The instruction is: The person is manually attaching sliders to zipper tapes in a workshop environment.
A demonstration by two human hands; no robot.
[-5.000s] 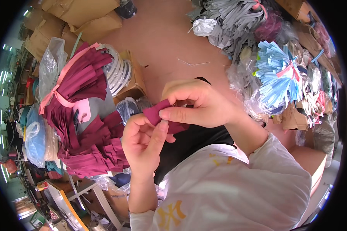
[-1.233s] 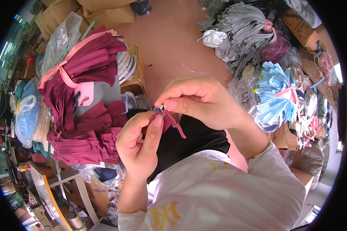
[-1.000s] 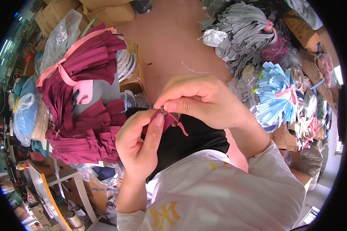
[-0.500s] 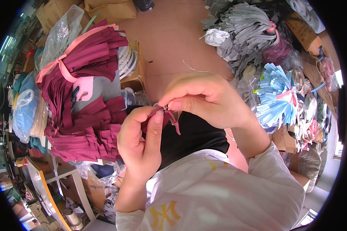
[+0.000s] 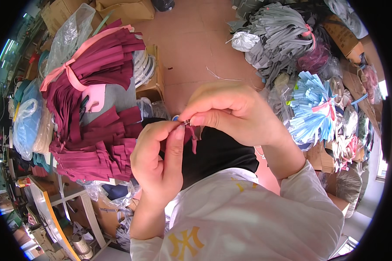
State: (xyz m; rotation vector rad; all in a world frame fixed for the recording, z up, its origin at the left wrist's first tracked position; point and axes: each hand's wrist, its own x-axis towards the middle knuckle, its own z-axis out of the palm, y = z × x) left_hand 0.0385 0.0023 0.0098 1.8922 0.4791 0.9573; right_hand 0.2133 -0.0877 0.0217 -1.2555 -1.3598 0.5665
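Note:
In front of my lap, my left hand (image 5: 159,158) pinches a narrow maroon fabric strip (image 5: 194,142) between thumb and forefinger, and the strip's loose end hangs down between my hands. Thumb and forefinger of my right hand (image 5: 237,115) are closed on a small shiny metal piece (image 5: 187,123) right at my left fingertips. The metal piece touches the strip there, but its exact kind is too small to make out. To the left lies a bundle of maroon fabric strips (image 5: 106,65) bound with a pink tie (image 5: 74,80), above a looser pile of maroon strips (image 5: 96,152).
Grey strips (image 5: 278,37) and a light blue strip bundle (image 5: 311,108) lie on the right among plastic bags. Cardboard boxes (image 5: 124,9) stand at the far left, near a clear plastic bag (image 5: 72,39). A wooden-edged table (image 5: 50,217) is at lower left.
The strip's loose end has swung slightly left and hangs straighter. My left hand has shifted a little left; both hands keep their pinch.

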